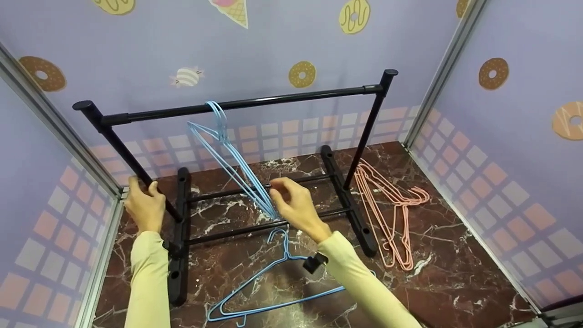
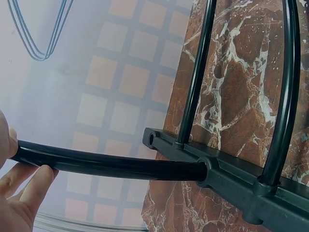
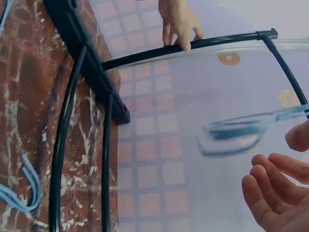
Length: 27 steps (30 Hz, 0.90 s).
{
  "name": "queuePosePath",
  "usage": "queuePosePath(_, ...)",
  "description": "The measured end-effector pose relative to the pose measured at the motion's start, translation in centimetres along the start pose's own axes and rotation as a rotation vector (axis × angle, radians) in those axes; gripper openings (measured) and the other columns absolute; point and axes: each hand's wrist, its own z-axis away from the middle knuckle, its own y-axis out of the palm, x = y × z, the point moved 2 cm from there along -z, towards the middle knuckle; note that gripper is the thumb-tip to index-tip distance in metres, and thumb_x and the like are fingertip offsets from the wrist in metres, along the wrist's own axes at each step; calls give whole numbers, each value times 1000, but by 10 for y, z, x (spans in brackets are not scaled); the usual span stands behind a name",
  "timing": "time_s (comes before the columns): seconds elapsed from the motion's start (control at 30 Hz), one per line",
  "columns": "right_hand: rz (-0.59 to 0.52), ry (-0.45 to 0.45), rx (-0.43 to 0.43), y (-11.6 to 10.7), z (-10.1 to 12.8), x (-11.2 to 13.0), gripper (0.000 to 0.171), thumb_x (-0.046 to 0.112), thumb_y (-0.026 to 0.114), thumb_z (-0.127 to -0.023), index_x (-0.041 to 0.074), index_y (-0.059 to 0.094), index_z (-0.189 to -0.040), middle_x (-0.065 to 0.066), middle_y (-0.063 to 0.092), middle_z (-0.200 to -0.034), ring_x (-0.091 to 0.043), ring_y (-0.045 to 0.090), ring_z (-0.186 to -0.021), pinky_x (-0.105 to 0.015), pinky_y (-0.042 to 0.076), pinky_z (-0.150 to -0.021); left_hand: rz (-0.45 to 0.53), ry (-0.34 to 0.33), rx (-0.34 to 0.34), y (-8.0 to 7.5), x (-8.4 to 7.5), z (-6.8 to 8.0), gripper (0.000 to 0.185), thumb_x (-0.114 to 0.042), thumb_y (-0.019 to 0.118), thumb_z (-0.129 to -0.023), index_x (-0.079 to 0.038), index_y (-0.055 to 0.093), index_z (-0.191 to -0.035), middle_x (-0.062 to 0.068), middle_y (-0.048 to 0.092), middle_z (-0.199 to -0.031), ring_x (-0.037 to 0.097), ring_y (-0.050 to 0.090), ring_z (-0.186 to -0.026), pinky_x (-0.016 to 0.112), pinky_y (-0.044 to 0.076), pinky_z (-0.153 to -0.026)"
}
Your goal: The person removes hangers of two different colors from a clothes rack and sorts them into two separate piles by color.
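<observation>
Left hand [image 1: 145, 206] wrapped round the black rack's [image 1: 237, 105] left post, fingers [image 2: 30, 185] curled on it. Right hand [image 1: 298, 206] loose, fingers [image 3: 270, 191] spread a little, pinching nothing, right beside the low ends of the blue hangers [image 1: 230, 157]. Hooked on the top bar, long side slanting down toward those fingers. Could slide off if bumped. Could tangle too. One more blue hanger [image 1: 268, 284] flat on the surface, below the wrist.

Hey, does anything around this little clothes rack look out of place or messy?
Yes. Only the blue hangers hang on the rack's top bar. A pile of pink hangers lies on the marble floor right of the rack, and another blue hanger lies in front of it.
</observation>
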Motion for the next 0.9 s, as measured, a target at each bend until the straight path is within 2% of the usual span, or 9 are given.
queuePosePath(0.27, 4, -6, 13, 12, -8, 6, 22, 11, 61, -99, -2, 67, -115, -10, 73, -97, -18, 67, -82, -32, 56, -73, 1, 2, 0, 1, 2, 0, 29, -16, 63, -97, -1, 54, -119, 32, 68, -110, 62, 57, -107, 67, 42, -93)
queuePosePath(0.4, -39, 18, 33, 18, -9, 6, 23, 11, 60, -100, -3, 66, -117, -12, 73, -95, -19, 68, -83, -28, 56, -74, -1, 1, 0, 1, 3, -1, 29, -17, 63, -97, -2, 53, -120, 32, 68, -111, 62, 57, -108, 67, 42, -92)
queuePosePath(0.53, -51, 35, 49, 23, -8, 6, 19, 10, 61, -98, -1, 67, -112, -12, 73, -88, -15, 67, -76, -23, 56, -69, -1, -4, 4, 1, 3, 0, 30, -17, 63, -97, -1, 54, -121, 33, 67, -111, 62, 57, -108, 67, 43, -93)
queuePosePath(0.73, -6, 21, -4, 27, -7, 7, 8, 8, 66, -92, 2, 70, -96, -7, 69, -79, -7, 58, -68, -19, 48, -63, -4, -7, 14, 1, 2, 0, 31, -19, 62, -98, -2, 53, -122, 32, 67, -113, 62, 57, -111, 68, 42, -94)
queuePosePath(0.9, 46, 5, -82, 26, -8, 9, 4, 7, 68, -89, 4, 71, -89, -5, 63, -72, -6, 50, -61, -18, 40, -58, -8, -12, 11, 0, 3, -1, 31, -19, 63, -97, -2, 53, -122, 32, 67, -113, 61, 57, -111, 67, 42, -94)
